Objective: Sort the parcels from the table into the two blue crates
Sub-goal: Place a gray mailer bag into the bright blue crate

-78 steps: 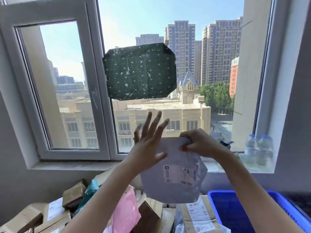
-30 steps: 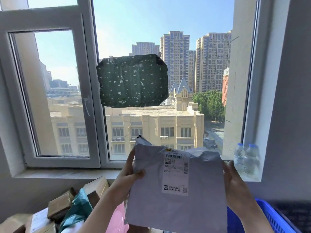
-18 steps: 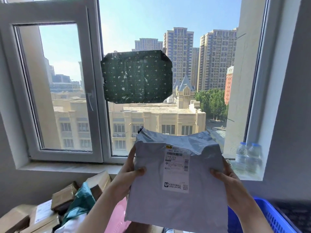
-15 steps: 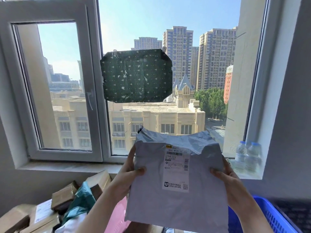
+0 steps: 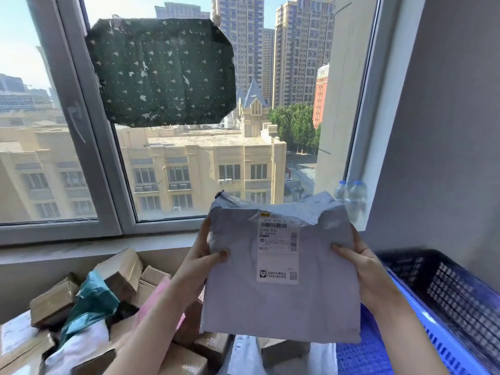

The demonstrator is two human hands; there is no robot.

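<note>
Turned label-forward since earlier: grey mailer [image 5: 281, 293], held upright over the heap's right edge. Left hand [image 5: 200, 263] and right hand [image 5: 362, 266] each pinch a side edge, presumably to read the label [image 5: 278, 253]. Blue crate [image 5: 446, 334] lies right; boxes [image 5: 119, 272] are heaped under the windowsill [image 5: 81, 250]; bottles [image 5: 351, 198] stand at its right corner.

Table hidden under heap: cardboard boxes [image 5: 121, 269], teal bag [image 5: 92, 301], pink mailer [image 5: 155, 301].

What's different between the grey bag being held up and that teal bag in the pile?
The grey bag is held up flat between the left hand and right hand, its label showing. The teal bag lies crumpled among the cardboard boxes, untouched, with no label visible. Both look like soft plastic mailers.
</note>
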